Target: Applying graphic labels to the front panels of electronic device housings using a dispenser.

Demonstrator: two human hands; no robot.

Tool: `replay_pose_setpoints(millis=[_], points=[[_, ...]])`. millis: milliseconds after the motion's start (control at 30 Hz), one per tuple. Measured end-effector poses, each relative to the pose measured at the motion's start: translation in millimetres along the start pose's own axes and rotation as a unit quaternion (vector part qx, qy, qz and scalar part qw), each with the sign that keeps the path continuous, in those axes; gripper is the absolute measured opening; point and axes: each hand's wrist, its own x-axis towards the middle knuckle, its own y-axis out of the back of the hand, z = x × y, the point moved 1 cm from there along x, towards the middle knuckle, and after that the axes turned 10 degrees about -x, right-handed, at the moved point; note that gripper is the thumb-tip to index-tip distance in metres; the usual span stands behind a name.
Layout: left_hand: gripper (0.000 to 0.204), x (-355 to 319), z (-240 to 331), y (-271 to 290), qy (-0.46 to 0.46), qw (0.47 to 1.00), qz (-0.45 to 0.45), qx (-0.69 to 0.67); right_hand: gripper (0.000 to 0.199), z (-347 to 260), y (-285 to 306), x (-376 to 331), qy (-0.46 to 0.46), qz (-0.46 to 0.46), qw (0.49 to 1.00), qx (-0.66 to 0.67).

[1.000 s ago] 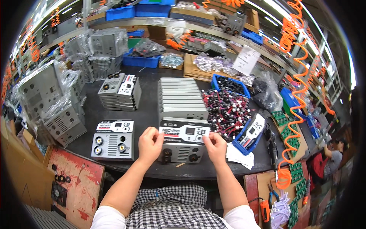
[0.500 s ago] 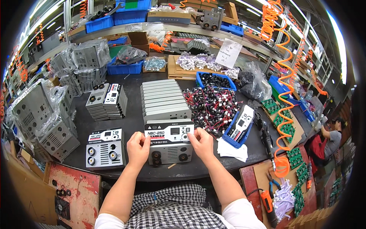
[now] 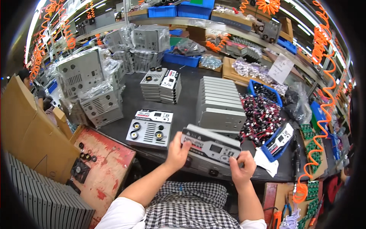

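A grey front panel point(image 3: 210, 149) with a small display and black sockets lies at the near edge of the dark workbench point(image 3: 129, 100). My left hand point(image 3: 176, 151) grips its left end. My right hand point(image 3: 241, 168) holds its right lower corner, fingers curled on the panel's edge. Behind it stands a row of plain grey panels point(image 3: 220, 103). A finished panel with brass sockets point(image 3: 150, 128) lies to the left of my left hand.
A heap of red and black wired parts point(image 3: 260, 115) and a blue bin point(image 3: 279, 141) sit right. Stacked panels point(image 3: 160, 84) and bagged metal housings point(image 3: 93, 91) stand far left. A red board point(image 3: 100, 164) and cardboard point(image 3: 26, 129) lie near left. Orange coiled hoses point(image 3: 322, 114) hang right.
The view has swung toward the left. Both hands stay on the grey front panel, which now sits tilted with its left end raised toward me.
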Motion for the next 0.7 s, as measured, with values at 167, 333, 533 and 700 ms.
replay_pose_setpoints(millis=[167, 333, 533, 700], points=[[0.024, 64.4, 27.5, 79.3, 0.061, 0.991, 0.051, 0.112, 0.023, 25.3, -40.8, 4.9, -0.05, -0.073, 0.995, -0.049], [0.033, 131.3, -12.6, 192.6, 0.233, 0.942, 0.121, 0.208, 0.028, 55.6, -54.4, 2.9, -0.054, -0.073, 0.986, -0.139], [0.069, 130.6, -40.7, 193.3, 0.279, 0.795, 0.007, 0.538, 0.025, 69.9, -56.2, -7.1, -0.118, -0.092, 0.983, -0.107], [0.06, 122.1, -24.2, 163.1, 0.236, 0.776, -0.045, 0.583, 0.024, 82.4, -48.6, -5.6, -0.133, -0.065, 0.981, -0.129]])
